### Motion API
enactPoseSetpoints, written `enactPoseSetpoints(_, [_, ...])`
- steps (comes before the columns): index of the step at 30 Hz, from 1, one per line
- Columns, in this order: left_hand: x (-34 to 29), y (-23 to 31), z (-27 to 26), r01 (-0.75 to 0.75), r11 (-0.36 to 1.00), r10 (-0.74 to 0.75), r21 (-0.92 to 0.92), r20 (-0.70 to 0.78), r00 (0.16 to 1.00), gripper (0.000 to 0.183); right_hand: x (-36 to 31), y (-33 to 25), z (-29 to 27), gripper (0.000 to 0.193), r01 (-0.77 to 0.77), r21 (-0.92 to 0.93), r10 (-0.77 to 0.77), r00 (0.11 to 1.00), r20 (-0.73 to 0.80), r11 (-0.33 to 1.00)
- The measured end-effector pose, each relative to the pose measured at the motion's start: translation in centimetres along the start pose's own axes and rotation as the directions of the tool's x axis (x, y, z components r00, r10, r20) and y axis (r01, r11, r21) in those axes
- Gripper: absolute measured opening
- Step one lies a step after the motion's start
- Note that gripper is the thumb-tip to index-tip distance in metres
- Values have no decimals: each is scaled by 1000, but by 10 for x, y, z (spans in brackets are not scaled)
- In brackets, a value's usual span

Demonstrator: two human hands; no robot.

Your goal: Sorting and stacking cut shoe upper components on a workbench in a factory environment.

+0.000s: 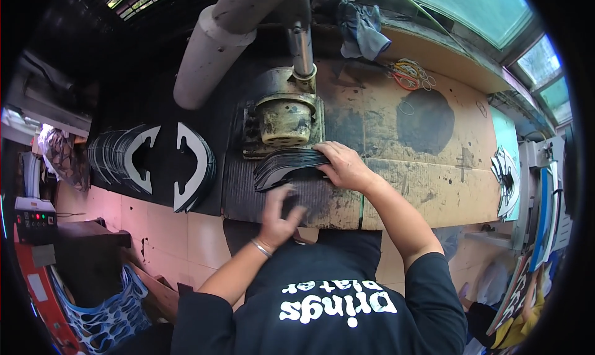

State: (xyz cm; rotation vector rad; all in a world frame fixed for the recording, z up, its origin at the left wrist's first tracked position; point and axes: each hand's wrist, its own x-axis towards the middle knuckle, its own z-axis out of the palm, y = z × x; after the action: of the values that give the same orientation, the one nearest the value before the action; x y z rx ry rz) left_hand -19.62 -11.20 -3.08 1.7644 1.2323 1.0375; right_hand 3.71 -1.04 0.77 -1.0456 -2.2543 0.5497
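Note:
On the cardboard-covered bench lies a stack of thin curved black-and-grey pieces, in front of a worn, pale machine head. My right hand grips the right end of this stack, thumb in front and fingers over the top. Just in front of the stack's left part is my left hand, blurred, with thumb and fingers apart and nothing visible in it. Its fingertips are close to the lower edge of the pieces; whether they touch cannot be told.
Two more stacks of curved pieces, a left one and a right one, lie on the dark left side. Scissors lie at the back right. Grey gloves hang behind. White curved pieces are at the right edge. A thick grey pipe hangs overhead.

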Motion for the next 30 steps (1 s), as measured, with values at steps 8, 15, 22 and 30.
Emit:
enactPoseSetpoints(8, [66,-17,80,201,164,-257,-966,155,954,84,-11,-15,-1,47,5,40,-6,1000,14,999])
enactPoseSetpoints(15, [79,-3,78,131,-63,-283,-989,144,948,80,-43,-29,19,76,-165,-10,159,964,-214,986])
enactPoseSetpoints(22, [82,-3,88,110,-27,-295,-994,114,949,87,-52,-15,43,71,-248,-69,231,954,-189,966])
enactPoseSetpoints(30, [62,9,69,9,68,-464,-998,-24,886,72,-57,-56,28,62,-254,93,261,963,-67,963])
